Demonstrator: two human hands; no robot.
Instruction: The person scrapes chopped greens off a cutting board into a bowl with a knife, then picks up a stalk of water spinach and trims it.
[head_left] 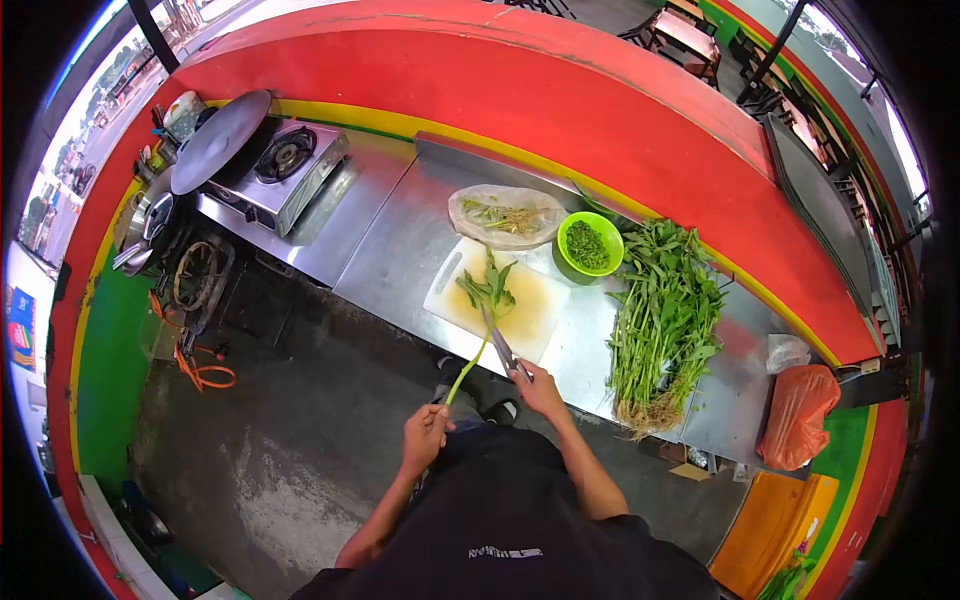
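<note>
My left hand (426,440) is closed around the lower end of a long green stalk of water spinach (487,292), just off the counter's front edge. The leafy top of this stalk reaches over the white cutting board (447,277), which has a yellowish stain. In my right hand (538,389) is a knife (502,343), its blade pointing away from me and lying along the stalk near the leaves. Behind the board stands a green bowl (617,250) of chopped greens, with a clear plastic bag (480,196) of cut stems beside it.
A large heap of leafy greens with roots (665,320) covers the counter's right part. Farther right hangs a red plastic bag (800,415). At left are a gas stove (285,165) and a big round lid (222,142). A red wall (560,90) bounds the steel counter (385,240).
</note>
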